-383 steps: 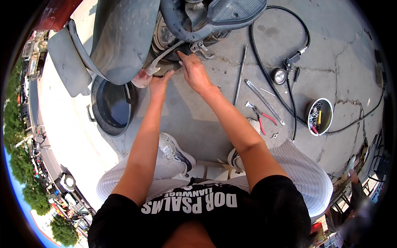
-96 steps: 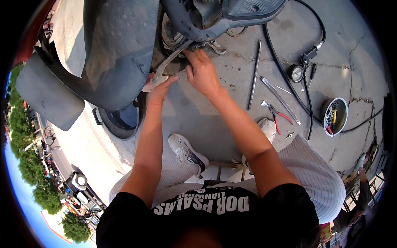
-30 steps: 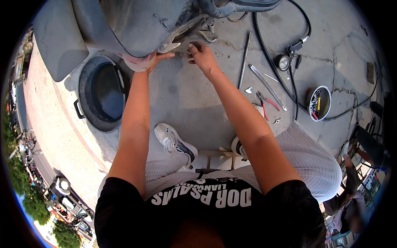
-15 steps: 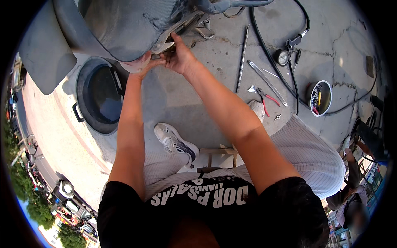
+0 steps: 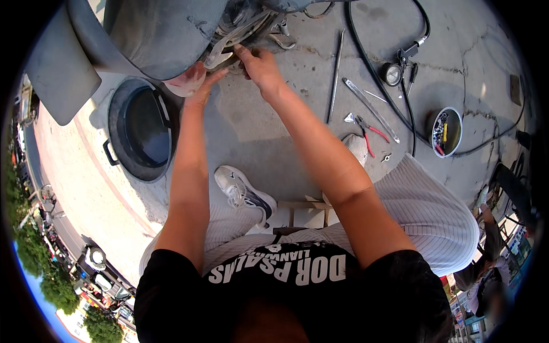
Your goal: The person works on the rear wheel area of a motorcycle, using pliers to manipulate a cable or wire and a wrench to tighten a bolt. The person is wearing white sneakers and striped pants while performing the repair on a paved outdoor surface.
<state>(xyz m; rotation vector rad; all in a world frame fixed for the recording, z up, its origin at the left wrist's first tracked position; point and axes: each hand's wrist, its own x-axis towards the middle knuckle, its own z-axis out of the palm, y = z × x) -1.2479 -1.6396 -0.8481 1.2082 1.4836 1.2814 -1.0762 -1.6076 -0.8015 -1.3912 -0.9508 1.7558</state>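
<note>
The dark grey plastic rear of a scooter-like vehicle point(image 5: 166, 34) fills the top left. Under its lower edge sits a clear and reddish lamp lens point(image 5: 187, 81). My left hand point(image 5: 201, 92) lies against this lens, thumb stretched out to the right, its other fingers mostly hidden. Just right of it, my right hand point(image 5: 262, 70) is closed, with curled fingers beside a pale grey pointed bracket point(image 5: 220, 56). The fingertips meet the bracket's edge; whatever they pinch is too small to make out. Dark cables or tubing show above the bracket.
A black tub of water point(image 5: 143, 134) stands left of my left forearm. On the concrete lie two metal bars point(image 5: 372, 110), red-handled pliers point(image 5: 366, 130) and a hose with a pressure gauge point(image 5: 393, 74). A small bucket of parts point(image 5: 446, 131) stands farther right.
My hands have moved apart: the right one shifted slightly right, and the left thumb no longer meets it. More of the bracket and cables shows.
</note>
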